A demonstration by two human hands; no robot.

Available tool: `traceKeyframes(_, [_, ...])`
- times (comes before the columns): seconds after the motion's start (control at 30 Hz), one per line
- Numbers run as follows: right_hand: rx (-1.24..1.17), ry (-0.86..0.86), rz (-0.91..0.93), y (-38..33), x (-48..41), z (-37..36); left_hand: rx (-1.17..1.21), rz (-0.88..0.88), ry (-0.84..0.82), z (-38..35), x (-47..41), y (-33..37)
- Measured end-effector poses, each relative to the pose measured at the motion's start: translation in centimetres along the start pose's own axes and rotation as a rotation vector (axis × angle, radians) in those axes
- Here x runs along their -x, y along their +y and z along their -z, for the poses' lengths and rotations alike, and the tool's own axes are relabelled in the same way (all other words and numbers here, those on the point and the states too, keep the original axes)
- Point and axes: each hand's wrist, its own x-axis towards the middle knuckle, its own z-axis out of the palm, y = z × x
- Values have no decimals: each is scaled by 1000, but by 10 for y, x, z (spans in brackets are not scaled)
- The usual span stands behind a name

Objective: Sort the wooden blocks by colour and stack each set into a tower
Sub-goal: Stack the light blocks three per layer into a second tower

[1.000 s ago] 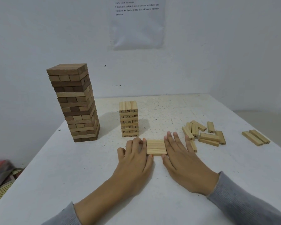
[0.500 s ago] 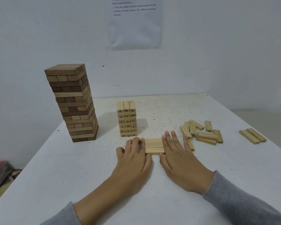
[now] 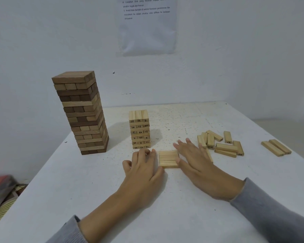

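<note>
The white table [image 3: 74, 176] carries the whole job. The brown tower [image 3: 81, 113] stands at rear left, apparently complete and well apart from the working area, which lowers the risk of a knock. The pale tower [image 3: 139, 130] of numbered blocks stands at centre, just behind the hands, so a new layer would travel only a short way. The loose pale blocks [image 3: 219, 142] lie heaped near the right hand [image 3: 198, 165]. That hand and the left hand [image 3: 144, 172] lie low on the table, fingers relaxed and gripping nothing. One sits at each end of the row of three pale blocks [image 3: 168, 158], probably to push the ends flush into one layer. A pair of pale blocks [image 3: 275, 147] lies at far right.
</note>
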Motion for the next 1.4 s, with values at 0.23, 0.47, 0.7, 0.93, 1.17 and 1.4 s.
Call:
traceKeyframes(0.23, [20,64,220,6,-10,7,166,-77,-3,9,4,7])
traceKeyframes(0.47, [84,85,271,7,-21,8,150,-92,-9,4,4,3])
traceKeyframes(0.7, [52,81,271,6,-25,8,59,-96,-33,4,4,4])
traceKeyframes(0.93, [14,112,257,8,-22,3,35,-67,-22,-1,2,2])
traceKeyframes(1.17, [232,135,51,3,2,0,39,-66,-23,1,3,4])
traceKeyframes(1.4, [424,-39,-70,-7,7,-16,-5,-94,1,-4,3,3])
